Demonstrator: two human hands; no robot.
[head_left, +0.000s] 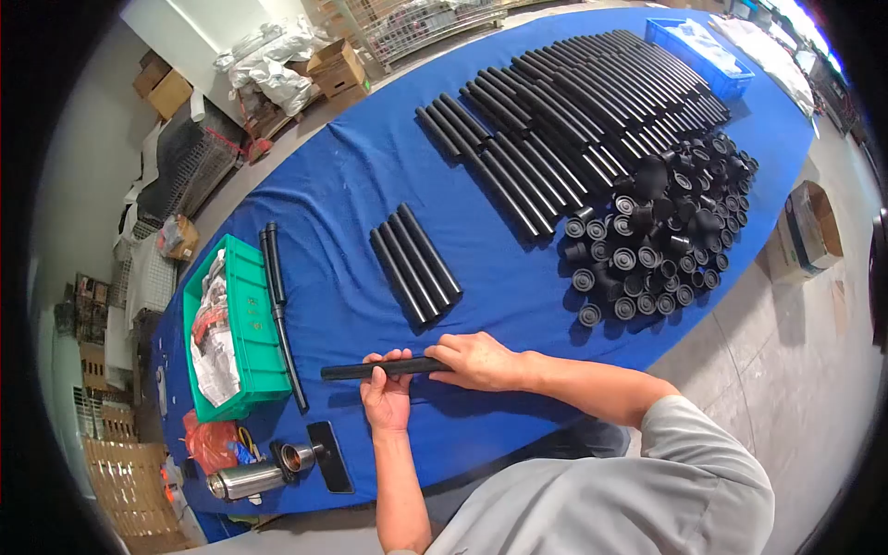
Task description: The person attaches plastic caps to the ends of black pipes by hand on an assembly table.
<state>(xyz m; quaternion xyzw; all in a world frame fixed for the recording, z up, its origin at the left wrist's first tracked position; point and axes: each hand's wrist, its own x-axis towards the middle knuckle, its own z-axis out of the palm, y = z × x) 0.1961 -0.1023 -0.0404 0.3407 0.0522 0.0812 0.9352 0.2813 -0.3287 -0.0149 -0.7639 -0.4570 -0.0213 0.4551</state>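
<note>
A black tube [344, 372] lies level across both hands, near the table's front edge. Fingers of my left hand [387, 400] wrap round its middle from below, thumb on the near side. My right hand [478, 362] grips the right end from above and covers it, so that end is hidden. Beyond the hands, several black tubes [414, 264] lie side by side on the blue cloth. Left of them, a longer black tube assembly [281, 319] rests along the green crate [264, 324].
Rows of black tubes [555, 111] cover the far side, with a heap of round black caps [647, 250] beside them. A blue bin [731, 85] stands at the far end. A phone [329, 457], steel flask [248, 481] and red plastic bag [211, 442] lie front left.
</note>
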